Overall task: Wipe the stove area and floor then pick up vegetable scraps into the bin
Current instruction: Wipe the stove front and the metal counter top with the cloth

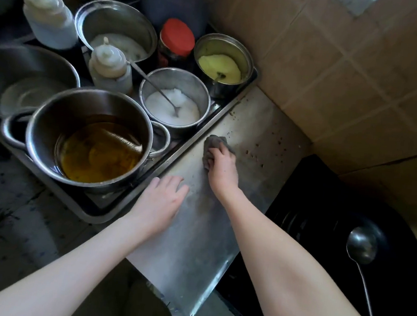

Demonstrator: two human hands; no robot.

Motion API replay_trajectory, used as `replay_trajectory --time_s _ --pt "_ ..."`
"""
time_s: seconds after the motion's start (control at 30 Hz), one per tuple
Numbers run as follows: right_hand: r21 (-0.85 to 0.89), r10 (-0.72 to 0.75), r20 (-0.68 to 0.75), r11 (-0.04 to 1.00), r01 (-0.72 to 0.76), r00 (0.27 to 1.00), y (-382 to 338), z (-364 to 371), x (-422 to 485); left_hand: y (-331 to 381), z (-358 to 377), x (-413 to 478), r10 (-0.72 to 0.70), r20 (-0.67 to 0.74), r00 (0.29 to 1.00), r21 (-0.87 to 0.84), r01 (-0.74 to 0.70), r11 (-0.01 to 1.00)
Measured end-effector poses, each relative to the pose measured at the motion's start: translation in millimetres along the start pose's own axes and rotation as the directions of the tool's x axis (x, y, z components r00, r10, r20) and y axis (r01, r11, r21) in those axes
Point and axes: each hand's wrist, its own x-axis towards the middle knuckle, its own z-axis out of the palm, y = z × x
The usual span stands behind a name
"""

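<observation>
A steel counter (194, 245) beside the stove runs from the front edge to the tiled corner. Brown grease spots (258, 152) speckle its far end. My right hand (223, 169) grips a grey rag (215, 143) and presses it onto the counter just left of those spots. My left hand (160, 201) lies flat with straight fingers on the counter's left edge, next to the steel tray (204, 132). The black wok (334, 232) sits to the right of the counter.
The tray holds an oil pot (90, 137), a bowl of white seasoning with a spoon (173, 99), a pot of yellow powder (222, 63), a red-lidded jar (177, 41) and two squeeze bottles (109, 66). A ladle (362, 247) rests in the wok. Tiled wall (348, 69) stands behind.
</observation>
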Motion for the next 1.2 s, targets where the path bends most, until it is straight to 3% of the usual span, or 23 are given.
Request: replay_trajectory --time_s 0.1,0.33,0.57,0.7,0.83,1.07,1.13,1.2 --pt "-0.022 -0.007 -0.011 1.0 0.007 1.0 18.3 -5.4 -0.6 1.9 9.0 8.8 -0.002 0.008 1.0 0.008 0.002 1.0" --pt "0.094 0.232 -0.198 0.972 -0.217 0.952 92.8 -29.5 -19.3 7.2 11.9 21.5 0.0 -0.01 1.0 0.007 0.0 1.0" --pt "0.194 0.399 -0.237 0.913 -0.359 0.886 98.7 -41.5 7.4 9.5 5.8 13.9 -0.021 -0.062 0.998 -0.07 0.017 0.997" --pt "0.138 0.29 -0.209 0.954 -0.265 0.934 63.7 -35.7 32.4 6.4 1.5 16.7 -0.031 -0.084 0.996 -0.063 0.026 0.998" --pt "0.105 0.073 -0.143 0.993 -0.058 0.987 21.8 -23.0 45.4 6.1 3.2 18.6 -0.043 -0.105 0.993 -0.073 0.036 0.997" --pt "-0.058 -0.289 0.011 0.956 0.289 0.957 18.9 -7.3 15.7 13.9 6.5 20.1 -0.033 -0.089 0.995 -0.07 0.027 0.997" --pt "-0.051 -0.295 0.002 0.954 0.295 0.956 35.0 -11.0 6.7 14.2 6.1 22.0 -0.04 -0.095 0.995 -0.074 0.033 0.997" --pt "-0.001 -0.183 -0.052 0.983 0.184 0.982 55.1 -16.3 -2.8 14.0 6.7 23.1 -0.05 -0.092 0.995 -0.073 0.043 0.996"
